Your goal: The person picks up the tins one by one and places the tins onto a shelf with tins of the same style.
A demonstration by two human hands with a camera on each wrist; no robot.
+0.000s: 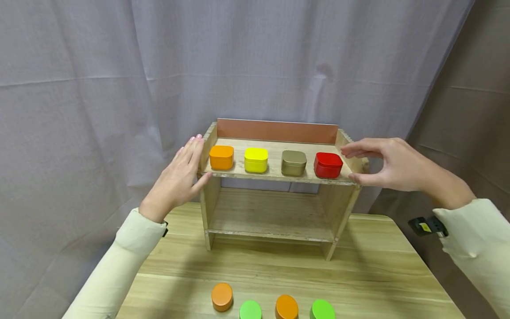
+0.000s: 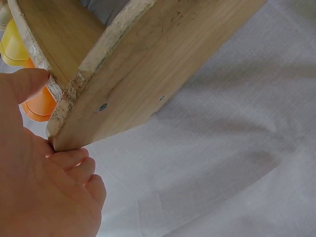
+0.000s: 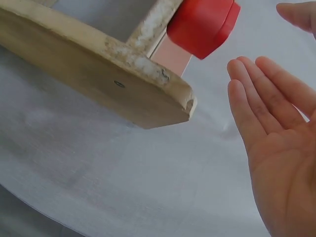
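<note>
Wooden rack (image 1: 271,215): little two-level thing standing upright on the bench (image 1: 247,266), with a reddish-brown strip (image 1: 276,131) running along the back of its upper board (image 1: 275,149)
Left hand (image 1: 174,179): at the rack's left end, fingers pretty straight and close together along the outside of the left side panel (image 2: 148,69), thumb spread away from them to the upper board's front edge; how hard it's pressing, honestly can't tell
Right hand (image 1: 392,161): spread in a big C at the other end, fingers side by side, thumb well apart, and the right wrist cam shows a gap to both the red tub (image 1: 328,165) and the right side panel (image 3: 89,79)
Red tub: rightmost on the upper board, near the front edge
Olive tub (image 1: 293,163): next one over, upright
Yellow tub (image 1: 256,160): third along, same row
Orange tub (image 1: 221,157): leftmost, nearest the left hand
Bench front: round pucks in a loose row, left to right a first orange puck (image 1: 222,297), first green puck (image 1: 250,311), second orange puck (image 1: 287,308) and second green puck (image 1: 322,311), those last three cut off by the frame
Backdrop: grey curtain (image 1: 99,133) behind it all
</note>
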